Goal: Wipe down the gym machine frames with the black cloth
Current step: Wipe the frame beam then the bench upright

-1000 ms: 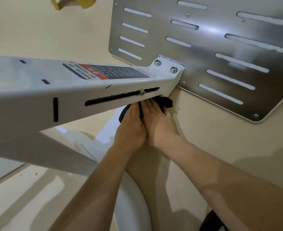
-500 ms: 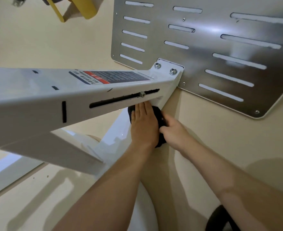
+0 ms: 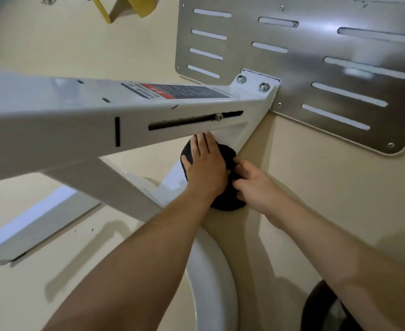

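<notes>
The left hand point(image 3: 205, 168) covers most of the black cloth point(image 3: 226, 203), the print on the label point(image 3: 177, 91) is too small to read, and a yellow object point(image 3: 125, 7) at eleven o'clock runs off-frame.

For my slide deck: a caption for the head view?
Left hand presses black cloth on white machine frame; right hand pinches the cloth's edge.

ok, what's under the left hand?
The black cloth, pressed flat by the left hand onto the white frame; the right hand pinches its edge. The frame surface beneath the cloth is covered.
</notes>
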Tool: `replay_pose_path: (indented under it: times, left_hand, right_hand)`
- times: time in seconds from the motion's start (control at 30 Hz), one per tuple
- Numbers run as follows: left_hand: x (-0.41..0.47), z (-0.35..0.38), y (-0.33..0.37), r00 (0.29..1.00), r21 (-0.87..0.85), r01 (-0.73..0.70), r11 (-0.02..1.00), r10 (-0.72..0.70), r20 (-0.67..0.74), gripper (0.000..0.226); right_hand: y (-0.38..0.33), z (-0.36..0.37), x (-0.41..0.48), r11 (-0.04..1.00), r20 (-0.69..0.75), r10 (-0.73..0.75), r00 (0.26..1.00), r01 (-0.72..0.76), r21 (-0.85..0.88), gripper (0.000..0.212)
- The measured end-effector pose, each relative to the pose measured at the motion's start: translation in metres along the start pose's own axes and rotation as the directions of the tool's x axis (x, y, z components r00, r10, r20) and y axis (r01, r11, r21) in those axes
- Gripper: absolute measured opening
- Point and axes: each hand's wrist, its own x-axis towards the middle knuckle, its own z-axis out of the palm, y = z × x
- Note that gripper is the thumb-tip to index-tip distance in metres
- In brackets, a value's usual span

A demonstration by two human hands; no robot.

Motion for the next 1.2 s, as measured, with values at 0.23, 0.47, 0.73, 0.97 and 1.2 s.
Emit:
replay_pose_path:
  times: [0.23,0.47,0.73,0.97,1.2]
  left_hand:
    - [-0.053,-0.008,-0.036,0.948,0.196,0.148,0.969,-0.196,0.252,0.09]
    - [-0.071,-0.03,-0.014,0.852,0.619,-0.125,0.775,-0.236,0.468,0.062]
    - [-0.149,0.007,0.023,0.606,0.511,-0.686,0.518,0.017,0.796,0.035]
    - [-0.111,-0.014,0.006,0.715,0.551,-0.536,0.64,-0.003,0.699,0.032]
    - [-0.202,0.024,0.03,0.638,0.564,-0.732,0.382,0.092,0.765,0.056]
  right_hand:
    - [0.009,0.062,-0.031,0.992,0.155,0.101,0.983,-0.111,0.056,0.047]
    - [0.01,0.049,-0.064,0.985,0.149,0.158,0.976,-0.145,-0.095,0.029]
    - [0.013,-0.012,-0.085,0.899,0.15,0.38,0.913,-0.326,-0.293,0.028]
    - [0.017,-0.001,-0.091,0.953,0.063,0.288,0.955,-0.28,-0.117,0.023]
    - [0.038,0.025,-0.103,0.921,0.017,0.374,0.927,-0.369,-0.129,0.029]
